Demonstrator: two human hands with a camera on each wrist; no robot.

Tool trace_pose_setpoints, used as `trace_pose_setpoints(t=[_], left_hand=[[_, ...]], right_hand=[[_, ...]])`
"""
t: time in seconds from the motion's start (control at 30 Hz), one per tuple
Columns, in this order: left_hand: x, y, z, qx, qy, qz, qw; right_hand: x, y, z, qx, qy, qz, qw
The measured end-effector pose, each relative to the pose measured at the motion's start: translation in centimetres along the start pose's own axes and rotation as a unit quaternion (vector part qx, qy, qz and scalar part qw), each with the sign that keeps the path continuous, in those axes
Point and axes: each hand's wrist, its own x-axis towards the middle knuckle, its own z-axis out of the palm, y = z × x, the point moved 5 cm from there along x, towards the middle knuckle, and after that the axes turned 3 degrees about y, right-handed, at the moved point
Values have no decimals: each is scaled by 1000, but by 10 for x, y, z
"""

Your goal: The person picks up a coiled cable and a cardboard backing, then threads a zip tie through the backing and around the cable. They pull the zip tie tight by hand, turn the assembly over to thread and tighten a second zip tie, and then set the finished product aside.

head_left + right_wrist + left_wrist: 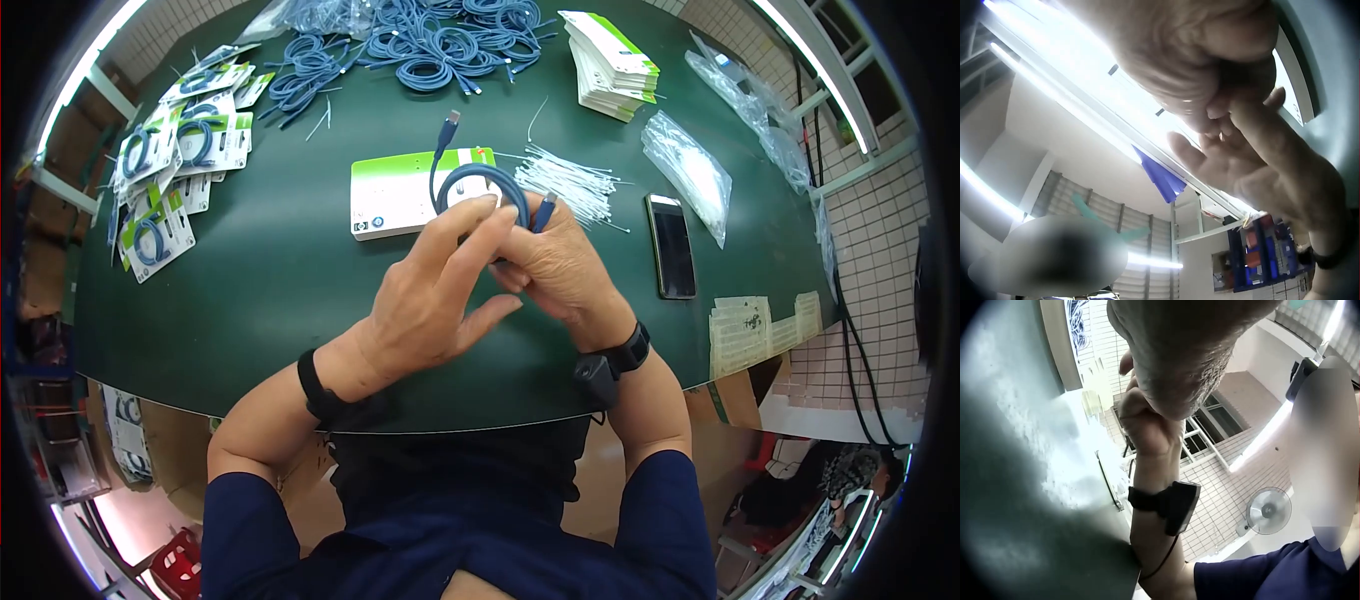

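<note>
Both hands meet over the middle of the dark green table (270, 290). My right hand (555, 262) curls round a coiled blue cable (482, 177) and grips it. The left hand (465, 262) lays its straight fingers (478, 222) across the coil's near side, thumb stretched below. One connector end (452, 120) sticks up beyond the coil; the other (548, 206) pokes out by the right hand. Just behind lies a white and green package card (395, 195). In the right wrist view the right hand (1210, 50) fills the top and the left hand's fingers (1260, 150) stretch out below.
A heap of loose blue cables (430, 40) lies at the far edge, a stack of cards (610, 65) to its right. White ties (572, 185), a phone (672, 245) and clear bags (690, 170) lie right. Packed cables (170, 160) cover the left side. Paper sheets (760, 330) sit near the right edge.
</note>
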Motion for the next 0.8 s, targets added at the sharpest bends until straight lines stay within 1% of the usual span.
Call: trace_pose_setpoints(t=[0.07,0.17,0.23,0.3,0.4,0.47,0.5,0.57,0.6,0.7,0.8], left_hand=[[1,-5,6,-21,17,-26,999],[3,-8,4,-6,-1,-21,1000],[4,-10,3,-1,-9,-19,1000],[2,-10,3,14,-21,2,1000],[-2,-13,2,23,-31,15,999],[-3,-15,2,31,-30,33,999],[-4,-18,1,29,-31,29,999],[-5,-18,-3,-3,0,78,997],[-5,-16,-6,-17,16,105,994],[-4,-17,-10,-38,16,103,994],[1,-18,-19,-59,21,95,994]], right_hand=[[2,7,4,-5,3,7,1000],[2,15,2,-11,18,18,1000],[4,11,-1,21,1,0,1000],[7,9,-6,39,-5,-5,999],[11,6,-15,11,20,-39,999],[10,5,-15,23,12,-20,999],[9,3,-13,33,2,-7,999],[6,3,-10,43,-8,9,999],[6,3,-9,37,-10,11,999],[4,1,-6,25,-14,13,999],[0,-10,-5,-58,-55,-11,997]])
